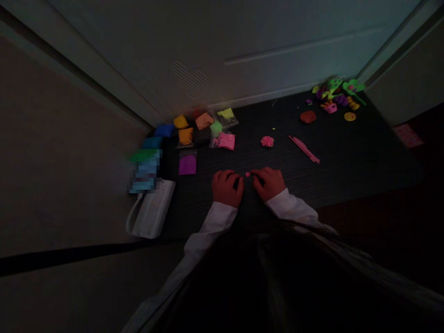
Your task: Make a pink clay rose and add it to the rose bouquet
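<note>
A small lump of pink modelling clay [247, 175] shows between my two hands, just at the fingertips of my right hand [270, 183]. That hand's thumb and index finger are closed in a pinch on it. On the other side of the lump, my left hand [226, 188] has its thumb and index finger drawn together. Whatever they hold, if anything, is too small to make out. Beyond the hands lies a ruffled pink clay flower [267, 141] with light edges. Pink modelling tools [304, 149] rest on the dark table [215, 210] to its right.
Colourful clay packets, including a pink one [226, 141] and a purple one [188, 164], lie at the left. A white power strip [154, 210] sits at the left edge. Finished clay figures [335, 90] crowd the far right corner, near a reddish-brown lump [307, 117]. A white panel [243, 83] borders the back.
</note>
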`<state>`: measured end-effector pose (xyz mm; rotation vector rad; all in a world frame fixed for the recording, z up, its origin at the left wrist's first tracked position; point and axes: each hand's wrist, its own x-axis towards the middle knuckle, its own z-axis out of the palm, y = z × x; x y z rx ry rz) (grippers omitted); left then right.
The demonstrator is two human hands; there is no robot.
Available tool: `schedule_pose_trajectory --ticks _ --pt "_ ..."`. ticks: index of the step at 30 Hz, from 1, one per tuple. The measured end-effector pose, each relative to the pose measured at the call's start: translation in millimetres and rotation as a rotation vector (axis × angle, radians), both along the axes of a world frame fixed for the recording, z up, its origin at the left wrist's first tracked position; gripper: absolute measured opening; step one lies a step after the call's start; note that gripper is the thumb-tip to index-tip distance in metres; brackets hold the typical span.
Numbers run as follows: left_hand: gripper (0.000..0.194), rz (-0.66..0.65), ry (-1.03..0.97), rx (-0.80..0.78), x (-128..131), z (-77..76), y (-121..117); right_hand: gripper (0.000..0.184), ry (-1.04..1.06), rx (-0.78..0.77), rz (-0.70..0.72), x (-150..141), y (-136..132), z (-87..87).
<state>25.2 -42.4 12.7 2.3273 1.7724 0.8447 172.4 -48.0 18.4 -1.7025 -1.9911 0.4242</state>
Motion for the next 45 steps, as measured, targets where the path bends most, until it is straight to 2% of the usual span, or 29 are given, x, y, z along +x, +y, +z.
schedule_pose_trajectory --ticks 4,11,36,45 --pt "0.018 0.084 -0.035 0.002 9 -1.1 3 0.024 0.04 0.012 -0.01 1 0 -0.5" --pt "0.017 0.142 -0.072 0.017 18 -2.2 4 0.025 0.086 0.005 -0.004 3 -1 1.6" --pt "0.016 0.131 -0.114 -0.056 17 -3.8 7 0.025 0.227 0.092 -0.01 6 1 -4.3" --pt "0.015 0.129 -0.151 -0.091 17 -3.2 7 0.025 0.217 0.111 -0.003 7 0 -4.1"
